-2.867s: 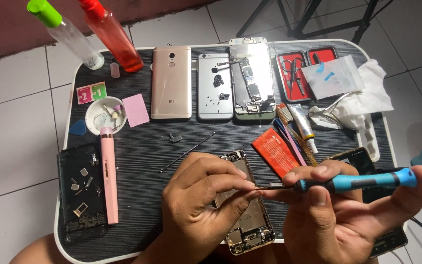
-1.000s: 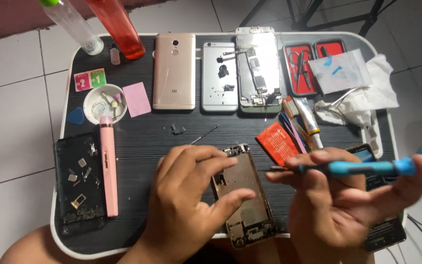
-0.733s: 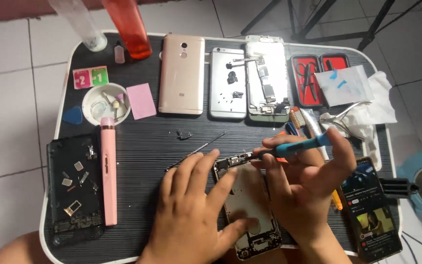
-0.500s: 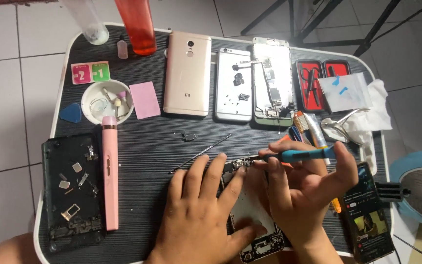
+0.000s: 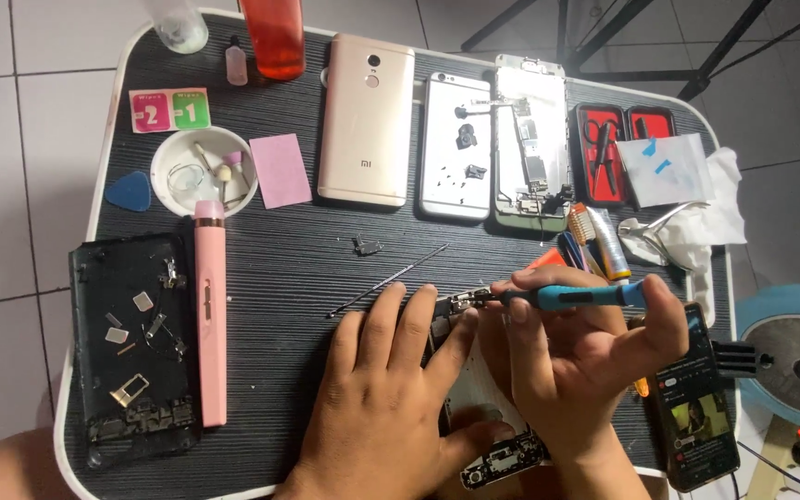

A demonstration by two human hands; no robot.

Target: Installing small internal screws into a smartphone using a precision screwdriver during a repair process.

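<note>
Most of the opened phone (image 5: 497, 417) is buried under both hands, so only its top edge near the screwdriver tip and a bit of the bottom end peeking out by the counter (image 5: 289, 268) edge are visible. The red bottle (image 5: 273, 35) and the clear one (image 5: 178, 28) at the back are cut off by the frame, and the tiny parts in the white dish (image 5: 204, 173) are too small to tell apart.

Label stuff: two small square packets (image 5: 170, 108), one pink and one green, sit side by side near the back left corner, and a plain pink square (image 5: 280, 169) lies just right of the dish.

The left hand (image 5: 381, 398) is spread flat, fingers open, pressing down on the opened phone. The right hand (image 5: 585, 361) is curled around a blue screwdriver (image 5: 571, 296), pinching it sideways with the tip on the phone's top end. That phone lies at the front middle of the counter, right under the hands
</note>
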